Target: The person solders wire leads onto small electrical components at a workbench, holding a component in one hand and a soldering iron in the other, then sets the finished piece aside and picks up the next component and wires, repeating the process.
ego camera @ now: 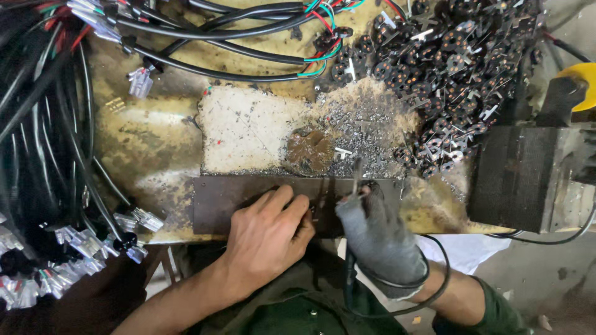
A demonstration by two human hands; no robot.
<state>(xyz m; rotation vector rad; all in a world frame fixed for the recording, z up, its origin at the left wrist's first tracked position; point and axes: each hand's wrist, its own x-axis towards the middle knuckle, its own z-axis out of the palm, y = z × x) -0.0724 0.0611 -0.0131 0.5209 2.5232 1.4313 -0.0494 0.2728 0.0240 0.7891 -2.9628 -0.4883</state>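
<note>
Left hand (267,239): bare, curled narrow, fingertips pressed on the dark metal plate (248,198) at the bench's near edge; whether it pinches a small part there, I cannot tell.
Right hand (379,239): in a grey fingerless glove, closed around a thin metal tool (357,177) that stands upright, tip toward 12 o'clock.
Work spot: on the plate between the two hands, just beside the left fingertips.
Cord (428,279): black, looping round the right wrist toward 5 o'clock.
Parts heap (459,68): small black pieces with copper spots, at 1 o'clock, well apart from the hands.
Wire bundles (43,142): black cables with clear plugs, at 9 o'clock.
Doing it well: I judge a steady left-hand hold matters most, with fingertips clear of the tool's tip, the cord kept slack, and the metal shavings (366,133) brushed off the plate.
</note>
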